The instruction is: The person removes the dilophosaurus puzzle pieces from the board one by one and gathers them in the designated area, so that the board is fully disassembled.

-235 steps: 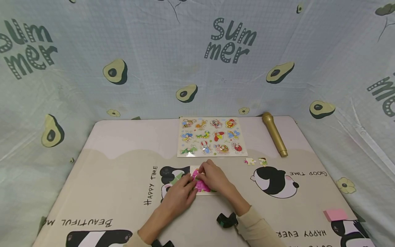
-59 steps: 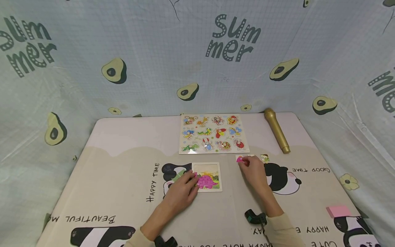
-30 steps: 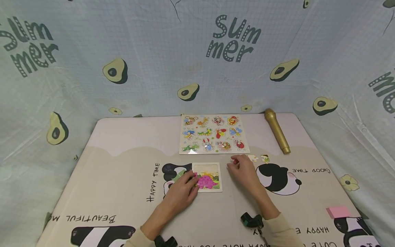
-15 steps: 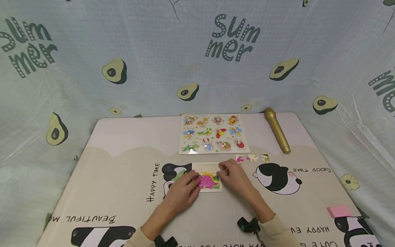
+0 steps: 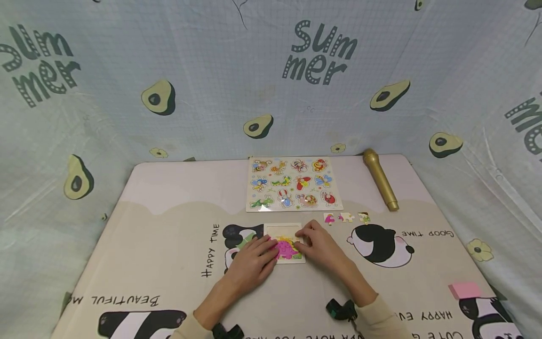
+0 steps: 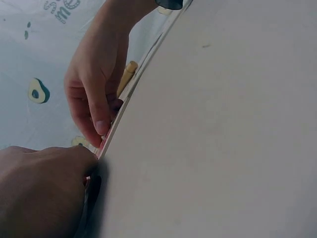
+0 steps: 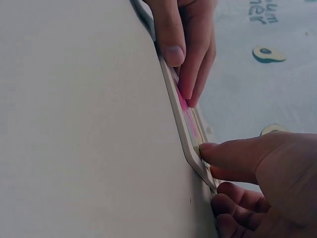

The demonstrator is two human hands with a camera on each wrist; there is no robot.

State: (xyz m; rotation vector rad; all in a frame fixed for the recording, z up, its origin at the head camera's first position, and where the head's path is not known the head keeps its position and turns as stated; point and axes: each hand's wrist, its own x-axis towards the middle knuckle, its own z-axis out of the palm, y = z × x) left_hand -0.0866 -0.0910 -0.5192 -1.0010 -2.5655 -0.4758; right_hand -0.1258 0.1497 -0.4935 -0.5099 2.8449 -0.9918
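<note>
A small dinosaur puzzle, pink on a green and yellow ground, lies in a pale square frame [image 5: 285,227]. My left hand [image 5: 251,260] rests with extended fingers over the frame's left side, fingertips on the pink pieces [image 7: 182,101]. At the right side my right hand [image 5: 322,247] touches the puzzle with thumb and index finger, their tips slightly apart; its other fingers curl beside the frame in the right wrist view. Whether a piece lies between these tips is hard to see. Behind the right hand lie a pink piece [image 5: 329,218], a pale piece [image 5: 347,217] and a green piece [image 5: 363,217].
An insect picture board [image 5: 294,183] lies behind the frame. At the back right is a gold microphone-shaped object [image 5: 380,181]. A pink block [image 5: 464,290] lies near the right edge. Black wrist devices [image 5: 341,309] are by the forearms. Printed cloth hangs behind the table.
The right hand has come left from the loose pieces to the frame's right side. Those three pieces remain on the table. The left hand has shifted slightly right over the puzzle.
</note>
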